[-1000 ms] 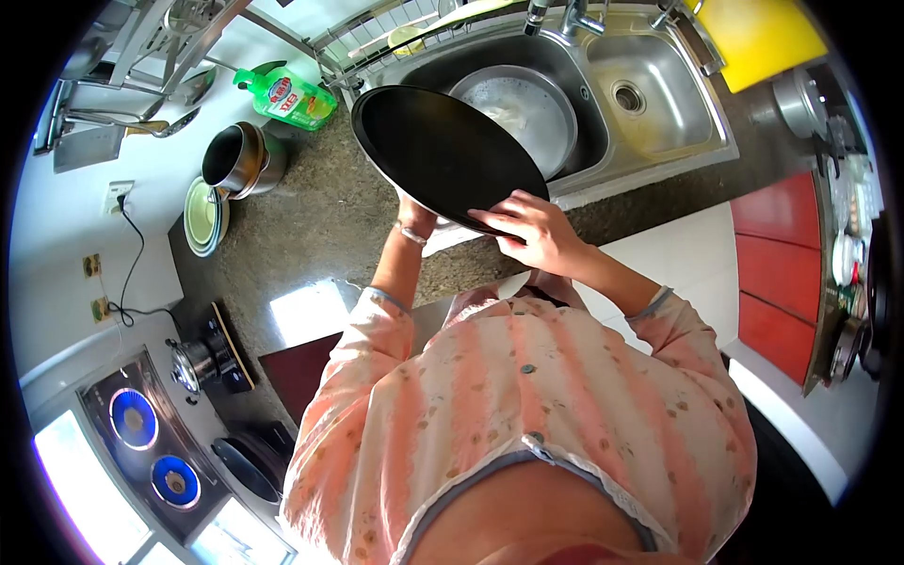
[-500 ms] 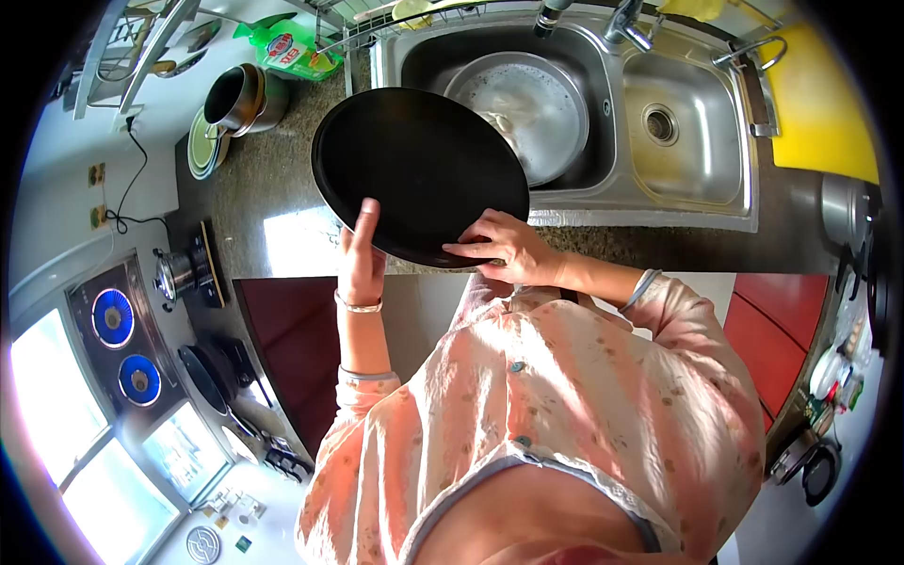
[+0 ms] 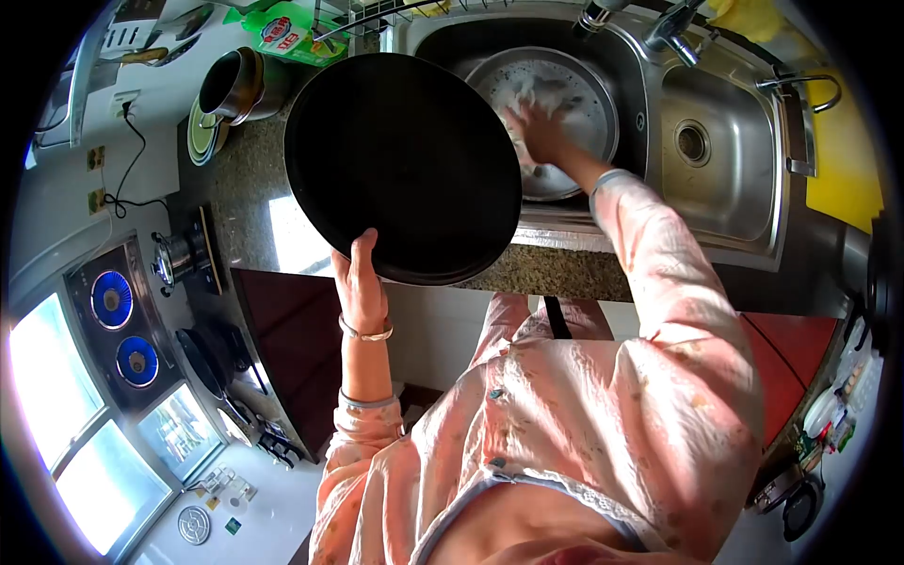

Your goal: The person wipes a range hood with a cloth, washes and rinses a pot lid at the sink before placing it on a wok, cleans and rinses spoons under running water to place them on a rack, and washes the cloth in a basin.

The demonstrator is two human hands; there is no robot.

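A large round black pan (image 3: 403,169) is held up over the counter's front edge by my left hand (image 3: 362,290), its thumb over the rim and the other fingers mostly hidden beneath. My right hand (image 3: 544,134) reaches into a round metal basin (image 3: 603,132) in the left sink bowl. Cloudy, sudsy water (image 3: 565,83) fills the basin, with a whitish thing in it beside my fingers. The fingers of my right hand are partly hidden and blurred, so what they hold, if anything, does not show.
The right sink bowl (image 3: 720,160) is beside the basin, under the faucet (image 3: 673,36). Metal pots (image 3: 259,87), stacked bowls (image 3: 202,132) and a green bottle (image 3: 294,36) stand at the back left. A yellow board (image 3: 838,160) is at the right, a stove (image 3: 126,325) far left.
My right hand has let go of the pan's rim and moved up and right into the basin. My left hand still holds the pan, now larger in view and nearer the camera.
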